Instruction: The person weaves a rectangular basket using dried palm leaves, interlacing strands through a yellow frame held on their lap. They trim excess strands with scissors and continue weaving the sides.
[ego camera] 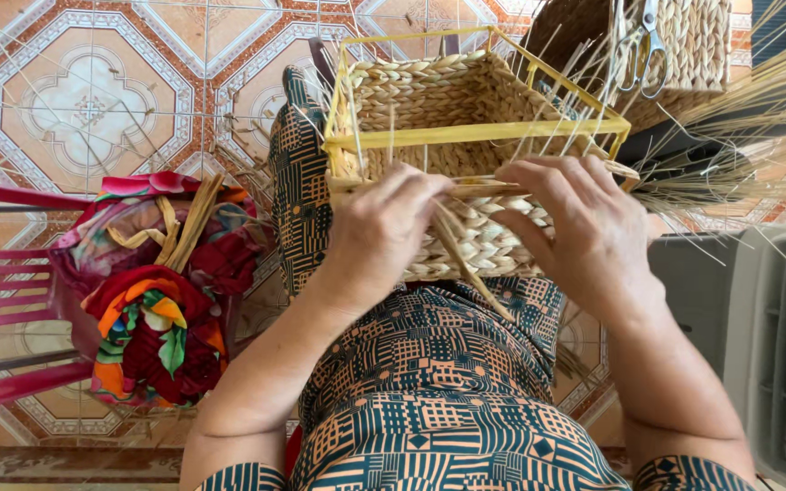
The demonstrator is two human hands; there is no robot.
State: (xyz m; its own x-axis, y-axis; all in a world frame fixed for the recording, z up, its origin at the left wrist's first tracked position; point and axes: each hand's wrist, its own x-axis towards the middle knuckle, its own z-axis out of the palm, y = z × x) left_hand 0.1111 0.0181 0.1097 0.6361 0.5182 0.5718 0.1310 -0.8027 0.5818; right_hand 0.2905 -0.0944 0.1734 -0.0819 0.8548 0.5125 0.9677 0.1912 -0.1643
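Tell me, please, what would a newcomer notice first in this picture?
First the half-woven straw basket on a yellow frame, at the centre, resting on the person's lap. The left hand and right hand press its near side. At left, bright cloth lies on a pink chair.

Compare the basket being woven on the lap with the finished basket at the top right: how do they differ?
The basket on the lap sits around a yellow frame, with loose straw ends sticking out; the finished basket shows no frame and has a neat surface. Both the left hand and the right hand grip the lap basket, while the finished basket stands untouched with scissors hung on it. Both are braided from pale straw.
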